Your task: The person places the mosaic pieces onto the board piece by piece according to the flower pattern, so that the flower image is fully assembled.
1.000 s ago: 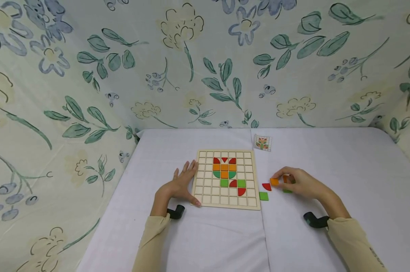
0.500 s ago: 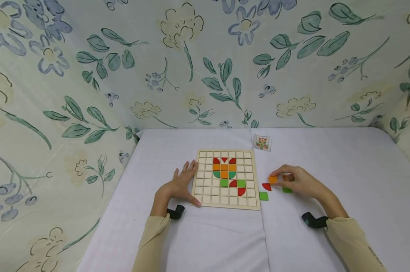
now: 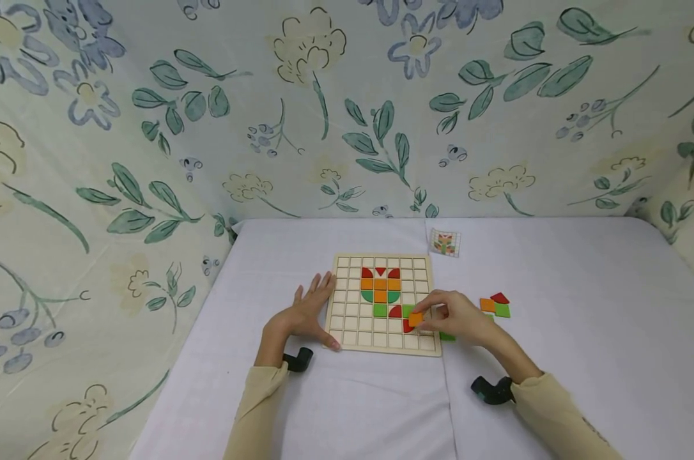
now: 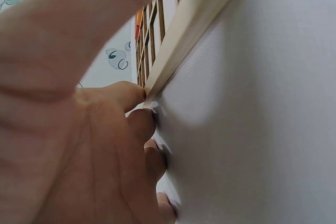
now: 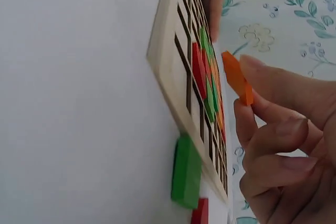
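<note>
A square wooden grid board (image 3: 347,340) lies on the white cloth with red, orange and green tiles set in a pattern on it. My left hand (image 3: 303,316) rests at its left edge, fingers spread and thumb by the near corner; the left wrist view shows fingertips right at the wooden rim (image 4: 181,40). My right hand (image 3: 459,316) pinches an orange square tile (image 3: 416,319) between thumb and finger, over the board's lower right. In the right wrist view that orange tile (image 5: 236,77) is tilted above the grid. It partly covers a red quarter-circle tile (image 3: 407,326) in the head view.
A green square tile (image 5: 186,174) lies against the board's right edge, with a red tile (image 5: 200,213) behind it. Farther right sit a loose orange tile (image 3: 487,305), a red one (image 3: 500,298) and green ones (image 3: 503,311). A small pattern card (image 3: 445,243) lies beyond the board.
My right hand has carried the orange tile left from the loose pieces to above the board, uncovering the orange, red and green tiles at right. The left hand stays in place.
</note>
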The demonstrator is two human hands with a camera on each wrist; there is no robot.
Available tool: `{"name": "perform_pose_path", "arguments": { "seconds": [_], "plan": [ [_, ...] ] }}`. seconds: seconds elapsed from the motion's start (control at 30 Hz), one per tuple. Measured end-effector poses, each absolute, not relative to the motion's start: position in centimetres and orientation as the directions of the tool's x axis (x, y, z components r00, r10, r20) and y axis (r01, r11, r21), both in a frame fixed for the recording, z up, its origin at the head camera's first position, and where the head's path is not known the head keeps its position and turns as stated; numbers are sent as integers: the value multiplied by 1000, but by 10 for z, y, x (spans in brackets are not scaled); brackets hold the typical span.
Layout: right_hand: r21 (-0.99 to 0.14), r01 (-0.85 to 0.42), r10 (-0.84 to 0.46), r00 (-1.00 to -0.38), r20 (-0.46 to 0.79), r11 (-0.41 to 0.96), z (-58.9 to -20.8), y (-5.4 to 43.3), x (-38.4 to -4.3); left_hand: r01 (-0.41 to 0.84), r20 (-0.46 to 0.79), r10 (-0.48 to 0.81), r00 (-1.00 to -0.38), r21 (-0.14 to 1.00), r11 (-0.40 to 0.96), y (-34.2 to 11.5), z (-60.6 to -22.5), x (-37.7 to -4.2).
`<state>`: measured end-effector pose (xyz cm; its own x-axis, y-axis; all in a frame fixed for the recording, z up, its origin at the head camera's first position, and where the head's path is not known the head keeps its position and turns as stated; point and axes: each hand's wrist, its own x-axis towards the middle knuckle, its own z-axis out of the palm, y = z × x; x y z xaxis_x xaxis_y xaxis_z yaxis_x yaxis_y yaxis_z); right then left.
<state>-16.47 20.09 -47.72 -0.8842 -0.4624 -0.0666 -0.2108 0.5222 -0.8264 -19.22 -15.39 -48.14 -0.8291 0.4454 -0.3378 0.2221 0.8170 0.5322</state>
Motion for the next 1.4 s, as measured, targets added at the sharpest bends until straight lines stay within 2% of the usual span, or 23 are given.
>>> {"name": "perform_pose_path", "arguments": {
  "seconds": [0.3, 0.6, 0.97, 1.4],
  "plan": [
    [-802, -263, -459, -888, -15, 536, -488, 173, -164, 225, -334, 452, -827, 540, 811, -152, -481, -192],
    [-770, -299, -445, -895, 21, 564, -489, 164, -161, 227, -343, 450, -824, 527, 819, -152, -479, -192],
    [-745, -271, -426, -905, -20, 610, -487, 171, -162, 233, -343, 454, -822, 525, 819, -153, -480, -192],
    [-779, -212, -419, -905, -71, 590, -489, 164, -163, 224, -347, 446, -825, 523, 822, -153, -479, -193]
  ]
}}
